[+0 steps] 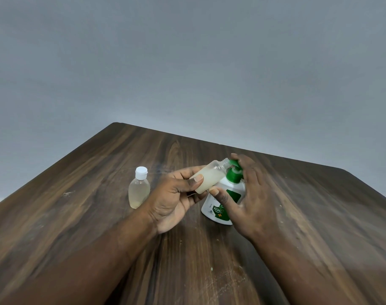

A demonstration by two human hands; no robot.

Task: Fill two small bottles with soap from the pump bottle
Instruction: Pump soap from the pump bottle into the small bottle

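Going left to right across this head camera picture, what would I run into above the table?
First the capped small bottle → left hand, holding the open small bottle → pump bottle → right hand, wrapped over the pump.

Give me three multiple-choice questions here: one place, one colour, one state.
1. Where is the capped small bottle? A floor; B upright on the table, left of the left hand; C lying flat.
2. The pump bottle has a pump coloured: A green; B red; C black.
3. The second small bottle is: A capped; B standing; C held tilted, uncapped.
Answers: B, it stands alone at left; A, green over white body; C, bare threaded neck leans towards the pump.
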